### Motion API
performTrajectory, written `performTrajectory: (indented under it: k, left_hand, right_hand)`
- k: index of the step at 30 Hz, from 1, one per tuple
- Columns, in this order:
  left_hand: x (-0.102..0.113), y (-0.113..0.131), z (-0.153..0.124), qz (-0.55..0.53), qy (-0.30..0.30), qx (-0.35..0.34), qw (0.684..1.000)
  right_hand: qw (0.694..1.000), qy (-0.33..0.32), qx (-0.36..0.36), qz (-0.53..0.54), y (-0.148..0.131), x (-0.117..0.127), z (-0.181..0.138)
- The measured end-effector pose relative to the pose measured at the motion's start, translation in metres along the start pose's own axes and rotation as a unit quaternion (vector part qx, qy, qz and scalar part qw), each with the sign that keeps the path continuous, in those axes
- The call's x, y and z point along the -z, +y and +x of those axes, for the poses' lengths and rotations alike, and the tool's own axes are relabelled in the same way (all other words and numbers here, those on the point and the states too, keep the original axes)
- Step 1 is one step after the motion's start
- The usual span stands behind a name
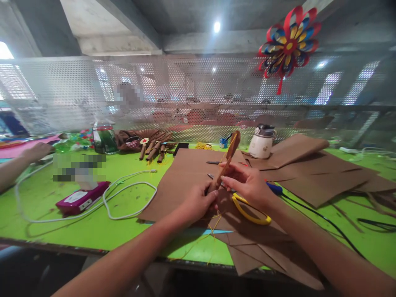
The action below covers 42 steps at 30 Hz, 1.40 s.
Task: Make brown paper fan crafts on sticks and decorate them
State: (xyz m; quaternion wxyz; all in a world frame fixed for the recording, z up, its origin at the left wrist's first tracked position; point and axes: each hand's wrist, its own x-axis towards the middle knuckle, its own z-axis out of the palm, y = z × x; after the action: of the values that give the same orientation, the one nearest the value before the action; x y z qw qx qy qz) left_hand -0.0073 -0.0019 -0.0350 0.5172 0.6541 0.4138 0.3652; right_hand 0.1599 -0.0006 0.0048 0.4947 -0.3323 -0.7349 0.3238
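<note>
Upright between my hands stands a folded brown paper strip with a looped top and yellow thread along it. My left hand is closed round its lower end. The fingers of my right hand pinch it a little higher up. Yellow thread ends hang below my left hand. Beneath my hands lies a large brown paper sheet. Yellow-handled scissors rest beside my right wrist, their blades partly hidden. A blue-handled tool with a black cord lies behind my right forearm.
Several brown paper sheets lie at the right, near a white flask. Rolled paper pieces and a green jar stand at the back. A purple power strip and white cable lie left, near another person's hand.
</note>
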Motion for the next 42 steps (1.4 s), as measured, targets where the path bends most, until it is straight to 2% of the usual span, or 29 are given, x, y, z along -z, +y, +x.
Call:
performTrajectory:
  k: [3, 9, 15, 22, 26, 29, 32, 34, 37, 42]
  left_hand:
    - [0.0, 0.0, 0.0, -0.021, -0.003, 0.008, 1.0]
    - [0.0, 0.005, -0.002, -0.051, -0.008, 0.006, 0.999]
    - [0.003, 0.006, -0.002, 0.058, 0.038, -0.019, 0.997]
    - [0.002, 0.006, -0.003, 0.1, 0.042, -0.007, 0.994]
    - [0.003, 0.009, -0.005, 0.135, 0.055, -0.033, 0.989]
    - [0.004, 0.011, -0.005, 0.183, 0.072, -0.047, 0.979]
    - [0.004, 0.011, -0.006, 0.216, 0.086, -0.06, 0.971]
    - [0.004, 0.01, -0.006, 0.224, 0.092, -0.073, 0.967]
    - [0.004, 0.009, -0.005, 0.228, 0.096, -0.083, 0.965]
    - [0.004, 0.007, -0.004, 0.209, 0.081, -0.058, 0.973]
  right_hand:
    - [0.999, 0.005, 0.029, -0.033, 0.0, 0.001, -0.001]
    - [0.995, 0.078, 0.026, -0.05, 0.006, -0.007, -0.007]
    - [0.988, 0.142, -0.021, 0.049, 0.006, -0.007, -0.006]
    - [0.99, 0.123, -0.041, 0.061, 0.006, -0.006, -0.005]
    - [0.987, 0.126, -0.05, 0.091, 0.003, -0.005, -0.005]
    - [0.99, 0.118, -0.051, 0.064, 0.003, -0.003, -0.006]
    - [0.988, 0.14, -0.046, 0.05, 0.002, -0.003, -0.006]
    - [0.984, 0.155, -0.051, 0.076, 0.0, -0.003, -0.005]
    - [0.984, 0.142, -0.052, 0.098, -0.001, -0.003, -0.005]
    - [0.985, 0.139, -0.04, 0.091, 0.0, -0.004, -0.008]
